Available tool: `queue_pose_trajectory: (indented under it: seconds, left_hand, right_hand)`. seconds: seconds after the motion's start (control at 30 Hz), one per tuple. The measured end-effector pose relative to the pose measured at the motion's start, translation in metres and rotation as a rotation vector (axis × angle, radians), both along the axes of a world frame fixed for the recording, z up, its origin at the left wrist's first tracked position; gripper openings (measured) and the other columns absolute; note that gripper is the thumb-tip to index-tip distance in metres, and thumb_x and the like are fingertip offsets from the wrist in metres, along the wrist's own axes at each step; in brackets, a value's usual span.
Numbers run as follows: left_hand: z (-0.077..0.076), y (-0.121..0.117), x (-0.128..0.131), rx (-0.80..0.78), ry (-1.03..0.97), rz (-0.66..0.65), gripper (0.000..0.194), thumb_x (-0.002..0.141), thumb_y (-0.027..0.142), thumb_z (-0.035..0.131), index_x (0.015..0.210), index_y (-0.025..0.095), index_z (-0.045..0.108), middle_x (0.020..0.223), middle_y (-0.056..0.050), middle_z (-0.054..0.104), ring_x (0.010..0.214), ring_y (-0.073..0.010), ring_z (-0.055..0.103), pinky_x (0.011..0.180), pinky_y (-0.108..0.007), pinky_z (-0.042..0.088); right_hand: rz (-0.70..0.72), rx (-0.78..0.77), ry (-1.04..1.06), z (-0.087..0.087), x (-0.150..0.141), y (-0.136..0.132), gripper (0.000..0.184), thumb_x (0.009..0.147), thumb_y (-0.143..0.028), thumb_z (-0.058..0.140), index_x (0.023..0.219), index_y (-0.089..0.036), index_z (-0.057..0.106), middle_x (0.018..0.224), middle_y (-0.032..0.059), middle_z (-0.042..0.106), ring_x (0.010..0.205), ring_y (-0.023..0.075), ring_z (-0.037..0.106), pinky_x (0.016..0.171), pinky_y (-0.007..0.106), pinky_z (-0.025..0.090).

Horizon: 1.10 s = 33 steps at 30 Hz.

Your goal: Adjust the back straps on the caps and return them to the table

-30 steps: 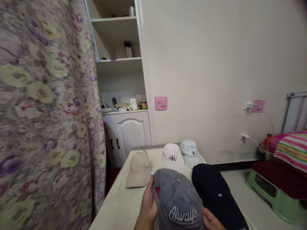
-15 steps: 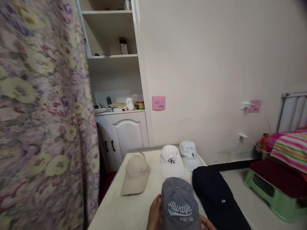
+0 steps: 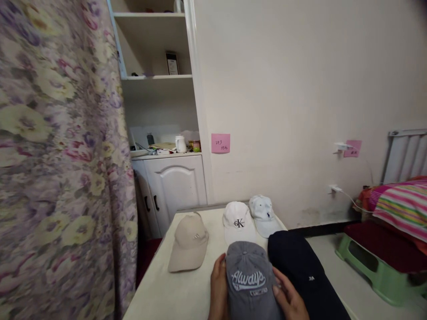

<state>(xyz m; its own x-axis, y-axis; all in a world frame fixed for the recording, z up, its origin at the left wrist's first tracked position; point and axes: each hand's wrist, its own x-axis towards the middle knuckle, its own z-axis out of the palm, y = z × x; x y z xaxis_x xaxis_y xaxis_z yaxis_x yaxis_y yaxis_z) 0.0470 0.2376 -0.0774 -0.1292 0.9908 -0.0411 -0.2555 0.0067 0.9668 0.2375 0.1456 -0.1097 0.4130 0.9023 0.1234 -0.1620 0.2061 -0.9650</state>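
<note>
A grey baseball cap (image 3: pixel 248 278) with white "Always" lettering is between my two hands near the bottom of the view. My left hand (image 3: pixel 219 289) grips its left side, and my right hand (image 3: pixel 289 295) has its fingers on the right side. The lower part of the cap runs out of the frame. Just behind it lies a white cap (image 3: pixel 237 220) with a "CK" mark, and beside that a pale blue cap (image 3: pixel 262 213). A beige cap (image 3: pixel 189 242) rests on the left, and a black cap (image 3: pixel 296 262) lies right of my right hand.
The caps lie on a cream-topped table (image 3: pixel 163 284) against the wall. A floral curtain (image 3: pixel 66 155) hangs at the left, beside a white cabinet (image 3: pixel 180 191) with shelves. To the right stand a green stool (image 3: pixel 383 280) and a bed with a striped cover (image 3: pixel 403 204).
The grey cap has shifted slightly up and away from me. My right hand has come further into view, moving up along the cap's right side; my left hand has also moved up.
</note>
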Motion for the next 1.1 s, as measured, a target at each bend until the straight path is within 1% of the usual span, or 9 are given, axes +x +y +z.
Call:
queue_pose_trajectory:
  seconds: [0.1, 0.2, 0.27, 0.37, 0.5, 0.67, 0.8, 0.97, 1.1]
  left_hand:
    - [0.024, 0.016, 0.003, 0.143, -0.01, -0.035, 0.053, 0.083, 0.048, 0.061, 0.126, 0.019, 0.061, 0.139, -0.014, 0.061, 0.13, -0.0287, 0.055, 0.108, -0.036, 0.043]
    - [0.03, 0.026, 0.004, 0.213, -0.028, -0.078, 0.057, 0.086, 0.052, 0.056, 0.137, 0.025, 0.053, 0.147, -0.007, 0.055, 0.135, -0.0238, 0.05, 0.11, -0.031, 0.04]
    - [0.018, 0.027, 0.003, 0.186, -0.026, -0.092, 0.065, 0.082, 0.055, 0.059, 0.138, 0.023, 0.051, 0.149, -0.009, 0.053, 0.135, -0.0253, 0.05, 0.11, -0.032, 0.042]
    - [-0.013, 0.02, 0.0, 0.05, 0.022, -0.077, 0.072, 0.072, 0.055, 0.067, 0.131, 0.015, 0.057, 0.144, -0.019, 0.056, 0.13, -0.0335, 0.055, 0.105, -0.04, 0.047]
    - [-0.043, 0.005, -0.007, -0.065, 0.123, -0.044, 0.063, 0.077, 0.047, 0.062, 0.131, 0.014, 0.055, 0.135, -0.02, 0.064, 0.122, -0.0314, 0.063, 0.1, -0.038, 0.052]
    - [-0.047, -0.012, -0.015, -0.098, 0.303, 0.041, 0.051, 0.082, 0.035, 0.054, 0.127, 0.011, 0.056, 0.14, -0.02, 0.059, 0.133, -0.03, 0.052, 0.11, -0.036, 0.042]
    - [-0.046, -0.026, -0.013, -0.046, 0.385, 0.015, 0.046, 0.084, 0.033, 0.045, 0.12, 0.008, 0.058, 0.134, -0.022, 0.063, 0.127, -0.0299, 0.057, 0.11, -0.038, 0.041]
    - [-0.046, -0.035, -0.01, 0.021, 0.401, -0.027, 0.039, 0.08, 0.039, 0.049, 0.107, 0.015, 0.065, 0.12, -0.017, 0.072, 0.118, -0.0294, 0.063, 0.105, -0.036, 0.044]
    - [-0.05, -0.036, -0.011, 0.033, 0.367, -0.016, 0.041, 0.078, 0.042, 0.052, 0.108, 0.016, 0.065, 0.122, -0.018, 0.071, 0.119, -0.0328, 0.061, 0.107, -0.043, 0.043]
  right_hand:
    - [-0.007, 0.042, -0.028, 0.015, 0.006, 0.019, 0.06, 0.075, -0.054, 0.071, 0.125, -0.02, 0.066, 0.13, 0.0141, 0.07, 0.122, 0.0327, 0.063, 0.101, 0.039, 0.051]
    - [-0.03, 0.047, -0.035, 0.01, 0.006, 0.036, 0.065, 0.077, -0.055, 0.066, 0.131, -0.018, 0.061, 0.132, 0.016, 0.068, 0.123, 0.0321, 0.062, 0.101, 0.04, 0.051]
    - [-0.053, 0.016, -0.055, -0.004, 0.005, 0.04, 0.065, 0.072, -0.056, 0.069, 0.124, -0.016, 0.067, 0.123, 0.0177, 0.073, 0.116, 0.0351, 0.066, 0.097, 0.043, 0.054]
    - [-0.096, -0.052, -0.112, -0.027, 0.005, 0.036, 0.057, 0.062, -0.056, 0.074, 0.105, -0.017, 0.076, 0.107, 0.0161, 0.079, 0.103, 0.0377, 0.072, 0.089, 0.044, 0.057]
    - [-0.16, -0.102, -0.218, -0.051, 0.002, 0.022, 0.048, 0.069, -0.054, 0.066, 0.1, -0.02, 0.077, 0.103, 0.0125, 0.08, 0.102, 0.0353, 0.072, 0.087, 0.04, 0.058]
    - [-0.267, -0.131, -0.38, -0.066, -0.008, 0.01, 0.051, 0.081, -0.047, 0.048, 0.116, -0.014, 0.068, 0.119, 0.0188, 0.074, 0.107, 0.0346, 0.07, 0.094, 0.043, 0.055]
    - [-0.315, -0.115, -0.503, -0.07, -0.015, 0.003, 0.048, 0.085, -0.044, 0.042, 0.119, -0.018, 0.065, 0.126, 0.0163, 0.07, 0.117, 0.0322, 0.064, 0.1, 0.042, 0.051]
    - [-0.333, -0.089, -0.608, -0.07, -0.015, -0.008, 0.046, 0.089, -0.044, 0.041, 0.119, -0.021, 0.066, 0.117, 0.0151, 0.072, 0.111, 0.0317, 0.067, 0.091, 0.042, 0.054]
    - [-0.343, -0.064, -0.663, -0.073, -0.016, -0.014, 0.049, 0.089, -0.053, 0.042, 0.112, -0.019, 0.07, 0.108, 0.0177, 0.074, 0.104, 0.0384, 0.068, 0.091, 0.051, 0.052]
